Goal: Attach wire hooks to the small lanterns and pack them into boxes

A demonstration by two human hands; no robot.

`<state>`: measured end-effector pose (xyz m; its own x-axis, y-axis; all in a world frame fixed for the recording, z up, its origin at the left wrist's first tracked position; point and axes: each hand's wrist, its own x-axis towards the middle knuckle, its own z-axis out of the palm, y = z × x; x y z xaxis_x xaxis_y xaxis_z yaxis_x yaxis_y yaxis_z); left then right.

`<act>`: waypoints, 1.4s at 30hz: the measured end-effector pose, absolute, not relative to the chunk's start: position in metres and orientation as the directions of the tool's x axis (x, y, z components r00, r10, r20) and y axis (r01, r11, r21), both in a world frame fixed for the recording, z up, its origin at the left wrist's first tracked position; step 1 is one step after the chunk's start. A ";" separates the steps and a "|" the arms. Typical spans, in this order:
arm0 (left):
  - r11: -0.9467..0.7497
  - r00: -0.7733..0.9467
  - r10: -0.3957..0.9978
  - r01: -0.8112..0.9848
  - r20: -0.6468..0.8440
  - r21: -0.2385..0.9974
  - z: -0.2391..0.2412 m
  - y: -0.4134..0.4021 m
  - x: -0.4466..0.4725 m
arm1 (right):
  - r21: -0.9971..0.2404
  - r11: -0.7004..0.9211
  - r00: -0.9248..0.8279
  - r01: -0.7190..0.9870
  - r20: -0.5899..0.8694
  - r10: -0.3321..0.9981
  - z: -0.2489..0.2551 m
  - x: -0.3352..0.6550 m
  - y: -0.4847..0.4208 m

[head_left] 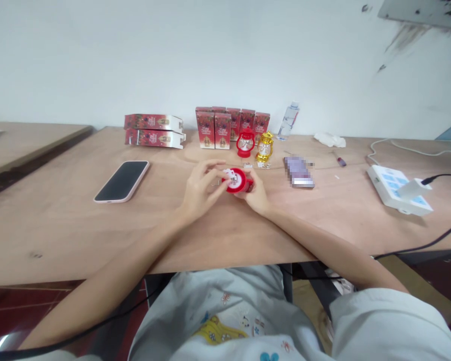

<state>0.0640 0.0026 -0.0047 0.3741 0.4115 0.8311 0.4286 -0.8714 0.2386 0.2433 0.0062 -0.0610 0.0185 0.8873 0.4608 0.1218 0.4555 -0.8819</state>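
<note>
Cradling a round red item (236,181) over the table (225,231), the right hand (258,194) wraps its side, seemingly to present its white face; the left hand (203,189) bends fingers there, its hold unclear. Beyond stand 2 lanterns (245,143).

Left-hand fingers (225,189) hide part of the red piece (239,181). Toward the back edge of the tabletop (71,235), small bits (261,164) are too tiny to identify. The right-side phone (299,172) is blurred.

We see a red-and-white held lantern (239,183), a gold lantern (264,148), red boxes (223,129) printed with gold, and a light brown counter (225,235).
</note>
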 end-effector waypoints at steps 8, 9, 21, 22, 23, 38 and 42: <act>-0.822 0.166 0.543 0.306 0.823 0.480 -0.022 0.012 0.066 | -0.880 0.461 0.035 0.113 0.468 0.883 -0.061 0.243 0.006; -0.811 0.153 0.570 0.263 0.807 0.523 -0.023 0.013 0.066 | -0.879 0.464 0.037 0.110 0.470 0.882 -0.061 0.243 0.006; -0.889 0.332 0.390 0.377 0.859 0.259 -0.006 0.005 0.063 | -0.876 0.467 0.033 0.118 0.474 0.880 -0.064 0.244 0.009; -0.886 0.349 0.374 0.408 0.859 0.220 -0.005 0.005 0.063 | -0.875 0.468 0.034 0.122 0.475 0.879 -0.064 0.244 0.009; -0.883 0.361 0.356 0.432 0.862 0.184 -0.005 0.005 0.062 | -0.874 0.470 0.035 0.125 0.478 0.878 -0.064 0.244 0.009; -0.888 0.458 0.033 0.422 0.888 -0.184 -0.008 0.014 0.059 | -0.875 0.477 0.029 0.087 0.481 0.876 -0.058 0.242 0.004; -0.853 0.479 0.000 0.459 0.878 -0.250 -0.010 0.014 0.057 | -0.879 0.468 0.044 0.093 0.473 0.880 -0.061 0.242 0.006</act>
<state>0.0572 0.0139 -0.0096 0.4789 0.0005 0.8779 0.4587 -0.8527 -0.2498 0.2419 0.0057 -0.0608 0.0442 0.8799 0.4732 0.0933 0.4679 -0.8788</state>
